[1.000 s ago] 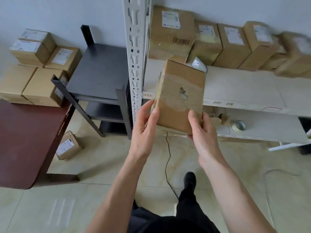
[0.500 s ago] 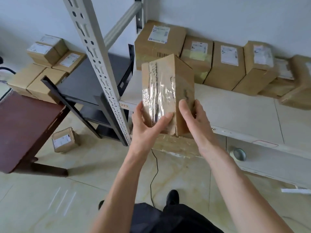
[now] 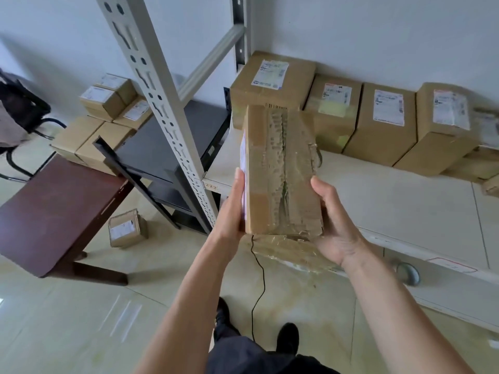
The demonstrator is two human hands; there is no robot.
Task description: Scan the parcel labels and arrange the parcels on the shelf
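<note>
I hold a tall brown cardboard parcel (image 3: 280, 171) upright in front of the shelf, its torn, taped face toward me and a pale label on its left side. My left hand (image 3: 232, 209) presses that left side; my right hand (image 3: 330, 225) grips the lower right edge. Behind the parcel, the white shelf board (image 3: 378, 190) carries a row of labelled parcels (image 3: 383, 125) against the wall, the largest one (image 3: 270, 82) at the far left.
A perforated grey shelf post (image 3: 167, 112) rises left of the parcel. A dark side rack (image 3: 162, 147), stacked boxes (image 3: 108, 109) and a brown table (image 3: 54, 211) lie further left. A small box (image 3: 127, 228) and a black cable (image 3: 259, 279) are on the floor. A tape roll (image 3: 407, 273) sits on the lower shelf.
The parcel has turned in my hands, showing a torn face and its label edge on the left. The view has risen and closed in on the shelf.
</note>
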